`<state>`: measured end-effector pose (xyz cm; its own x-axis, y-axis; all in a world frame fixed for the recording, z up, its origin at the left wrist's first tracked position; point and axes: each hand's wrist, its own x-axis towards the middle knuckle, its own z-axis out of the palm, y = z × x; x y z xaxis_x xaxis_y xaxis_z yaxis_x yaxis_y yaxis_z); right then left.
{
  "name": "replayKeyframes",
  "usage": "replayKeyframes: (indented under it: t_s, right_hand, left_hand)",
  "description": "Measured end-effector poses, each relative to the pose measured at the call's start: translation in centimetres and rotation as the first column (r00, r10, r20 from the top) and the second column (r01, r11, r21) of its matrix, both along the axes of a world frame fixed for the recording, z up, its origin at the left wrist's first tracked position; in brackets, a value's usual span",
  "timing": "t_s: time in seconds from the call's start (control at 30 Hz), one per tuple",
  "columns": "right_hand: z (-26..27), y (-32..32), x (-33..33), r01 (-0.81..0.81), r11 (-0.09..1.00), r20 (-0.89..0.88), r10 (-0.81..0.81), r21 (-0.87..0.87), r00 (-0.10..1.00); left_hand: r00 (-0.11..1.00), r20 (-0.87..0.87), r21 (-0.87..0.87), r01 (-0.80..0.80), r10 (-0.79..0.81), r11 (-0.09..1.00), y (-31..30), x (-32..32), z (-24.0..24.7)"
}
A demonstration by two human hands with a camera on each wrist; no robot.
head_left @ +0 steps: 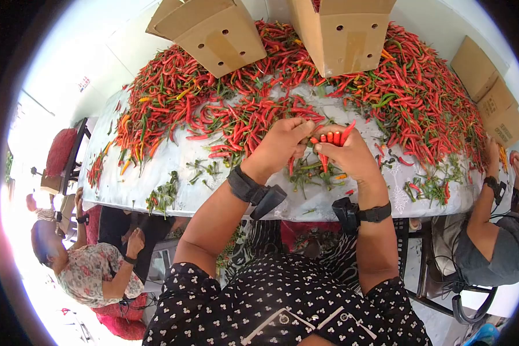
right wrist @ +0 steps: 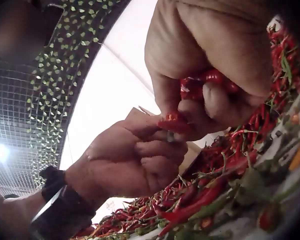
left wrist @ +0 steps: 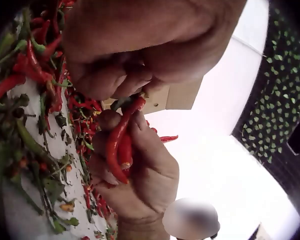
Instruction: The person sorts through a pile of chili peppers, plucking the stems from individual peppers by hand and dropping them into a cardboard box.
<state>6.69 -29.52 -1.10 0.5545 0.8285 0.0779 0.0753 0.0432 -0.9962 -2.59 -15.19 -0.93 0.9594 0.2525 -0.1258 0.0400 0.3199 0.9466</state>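
Over the table's near side, my right hand (head_left: 352,157) grips several red chili peppers (head_left: 347,134), their ends showing between its curled fingers. One long chili pepper (left wrist: 117,142) lies against the right thumb in the left wrist view, its stem end up. My left hand (head_left: 279,145) meets the right hand there, its finger and thumb pinching at the green stem (right wrist: 171,136) of a chili pepper (right wrist: 172,123). The left palm and other curled fingers hide part of the pinch. Below both hands lie green stems (head_left: 308,176) and loose chilies.
Big heaps of red chilies (head_left: 427,98) cover the table's back and right. Two cardboard boxes (head_left: 225,43) (head_left: 352,43) stand among them. Small piles of stems (head_left: 164,195) lie along the near edge. One person (head_left: 98,265) sits at left, another (head_left: 496,248) at right.
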Motion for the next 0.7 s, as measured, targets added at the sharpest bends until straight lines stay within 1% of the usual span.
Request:
replayKeyframes:
  t_s: [0.03, 0.1, 0.13, 0.17, 0.2, 0.23, 0.27, 0.3, 0.33, 0.37, 0.43, 0.47, 0.53, 0.57, 0.63, 0.67, 0.7]
  right_hand:
    - [0.1, -0.1, 0.1, 0.0, 1.0, 0.0, 0.0, 0.0, 1.0]
    - [0.2, -0.4, 0.3, -0.049, 0.999, -0.069, 0.049, -0.007, 0.996]
    - [0.4, -0.6, 0.4, -0.048, 0.999, -0.071, 0.047, -0.009, 0.996]
    - [0.7, -0.8, 0.4, 0.016, 0.999, -0.146, -0.011, 0.034, 0.989]
    - [0.8, -0.9, 0.5, 0.083, 0.994, -0.223, -0.065, 0.072, 0.973]
    - [0.3, -1.1, 1.2, 0.084, 0.994, -0.224, -0.066, 0.071, 0.972]
    - [-0.4, -1.2, 2.1, 0.072, 0.985, -0.378, -0.008, 0.157, 0.926]
    - [-0.9, -1.3, 2.7, 0.073, 0.967, -0.516, 0.064, 0.243, 0.854]
    - [-0.8, -1.3, 2.7, 0.094, 0.955, -0.57, 0.088, 0.282, 0.817]
    - [-0.8, -1.3, 2.7, 0.094, 0.955, -0.57, 0.088, 0.283, 0.817]
    - [-0.9, -1.2, 2.8, 0.19, 0.944, -0.699, 0.055, 0.268, 0.713]
    - [-0.9, -1.2, 2.9, 0.191, 0.944, -0.699, 0.054, 0.268, 0.714]
    - [-0.9, -1.3, 3.1, 0.198, 0.933, -0.733, 0.092, 0.299, 0.674]
    - [-1.0, -1.3, 3.2, 0.197, 0.934, -0.732, 0.092, 0.3, 0.675]
    - [-1.0, -1.4, 3.5, 0.202, 0.927, -0.726, 0.098, 0.315, 0.681]
    - [-1.1, -1.4, 3.5, 0.203, 0.926, -0.723, 0.099, 0.318, 0.683]
    - [-1.2, -1.5, 3.6, 0.219, 0.924, -0.717, 0.078, 0.313, 0.693]
  left_hand:
    - [1.0, 0.001, -0.045, -0.002, 0.002, 0.999, 0.1, 0.0, 0.0]
    - [0.999, 0.032, -0.051, 0.018, -0.016, 0.999, 1.5, 0.0, -0.5]
    - [0.997, 0.062, -0.057, 0.039, -0.035, 0.998, 1.8, -0.1, -0.4]
    - [0.998, 0.059, -0.059, 0.04, -0.036, 0.997, 1.9, -0.3, -0.5]
    - [0.999, 0.042, 0.431, 0.008, -0.03, 0.902, 1.9, -0.5, -0.4]
    - [0.999, 0.031, 0.814, -0.016, -0.017, 0.58, 1.9, -0.6, -0.3]
    - [0.999, 0.029, 0.814, -0.013, -0.018, 0.581, 1.7, -0.7, -0.3]
    - [0.995, 0.067, 0.887, -0.026, -0.072, 0.462, 1.4, -0.8, -0.4]
    - [0.986, 0.098, 0.941, -0.049, -0.132, 0.334, 1.2, -0.7, -0.4]
    - [0.986, 0.098, 0.941, -0.049, -0.132, 0.334, 1.1, -0.4, -0.7]
    - [0.963, 0.034, 0.978, 0.023, -0.265, 0.208, 0.7, 0.4, -1.1]
    - [0.963, 0.035, 0.978, 0.022, -0.266, 0.209, 0.2, 0.7, -1.2]
    - [0.94, -0.099, 0.99, 0.127, -0.326, 0.066, -0.8, 1.2, -1.3]
    - [0.941, -0.098, 0.99, 0.126, -0.325, 0.066, -1.3, 1.4, -1.4]
    - [0.951, -0.138, 0.99, 0.122, -0.277, -0.073, -2.1, 1.5, -1.8]
    - [0.951, -0.136, 0.99, 0.119, -0.278, -0.076, -2.2, 1.5, -1.8]
    - [0.943, -0.153, 0.988, 0.142, -0.296, -0.057, -2.1, 1.6, -1.9]
